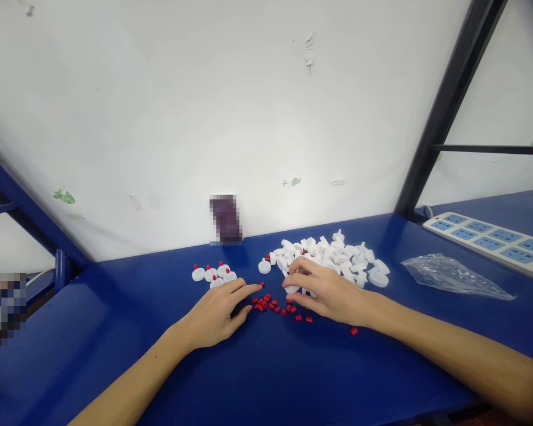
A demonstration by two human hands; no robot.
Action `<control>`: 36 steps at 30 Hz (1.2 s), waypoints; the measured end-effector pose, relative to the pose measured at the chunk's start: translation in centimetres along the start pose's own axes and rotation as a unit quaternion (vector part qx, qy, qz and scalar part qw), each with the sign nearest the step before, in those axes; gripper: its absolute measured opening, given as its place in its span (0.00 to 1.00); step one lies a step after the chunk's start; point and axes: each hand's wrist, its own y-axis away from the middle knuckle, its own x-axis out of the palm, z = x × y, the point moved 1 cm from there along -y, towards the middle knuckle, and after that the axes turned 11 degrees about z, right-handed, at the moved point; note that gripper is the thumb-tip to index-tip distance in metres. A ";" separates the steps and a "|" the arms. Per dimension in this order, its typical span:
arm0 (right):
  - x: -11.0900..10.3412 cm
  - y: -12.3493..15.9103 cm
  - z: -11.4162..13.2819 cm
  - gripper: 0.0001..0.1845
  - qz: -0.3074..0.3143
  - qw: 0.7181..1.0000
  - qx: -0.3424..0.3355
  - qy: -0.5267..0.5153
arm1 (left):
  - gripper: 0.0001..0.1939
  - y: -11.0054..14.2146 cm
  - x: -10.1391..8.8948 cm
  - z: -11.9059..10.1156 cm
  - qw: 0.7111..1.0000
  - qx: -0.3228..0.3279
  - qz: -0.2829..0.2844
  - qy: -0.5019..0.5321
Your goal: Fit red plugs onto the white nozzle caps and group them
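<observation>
My left hand (pixel 220 310) rests over the blue table with index finger and thumb apart, beside small red tips (pixel 264 304) scattered on the surface. One red tip lies right at its index fingertip. My right hand (pixel 317 287) curls its fingers around a white nozzle cap (pixel 292 289) at the near edge of a heap of white nozzle caps (pixel 337 254). Beyond my left hand stand several white caps with red tips on their spouts (pixel 211 273). A single white cap (pixel 265 266) without a red tip stands between that group and the heap.
A clear plastic bag (pixel 455 275) lies right of the heap, near a white power strip (pixel 484 236) with blue sockets. A blurred dark object (pixel 226 219) leans against the white wall. A lone red tip (pixel 354 331) lies beneath my right forearm. Metal posts (pixel 448 112) flank the blue table (pixel 266 378).
</observation>
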 end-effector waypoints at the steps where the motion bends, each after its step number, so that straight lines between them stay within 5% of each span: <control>1: 0.1 0.0 -0.1 0.09 0.007 1.000 -0.006 -0.002 | 0.20 0.0 -0.1 0.0 1.000 -0.008 0.007 0.008; 12: 1.2 0.6 1.4 0.17 0.079 0.995 -0.060 0.024 | 0.13 -0.2 -0.3 -0.1 0.999 -0.010 0.015 0.052; 16: 1.1 0.6 1.9 0.16 0.070 0.993 -0.090 0.010 | 0.09 -0.3 -0.1 -0.7 0.991 -0.033 -0.046 0.123; 22: 1.0 0.3 2.4 0.14 0.068 0.989 -0.126 0.035 | 0.12 -0.4 0.4 -2.0 0.974 0.030 -0.121 0.189; 28: 0.9 0.4 2.2 0.14 0.088 0.990 -0.106 0.023 | 0.10 -0.3 0.4 -2.1 0.987 0.000 -0.097 0.130; 36: 0.7 0.3 0.7 0.14 0.040 0.996 -0.072 0.038 | 0.09 -0.8 1.5 -3.4 0.992 -0.036 -0.058 0.102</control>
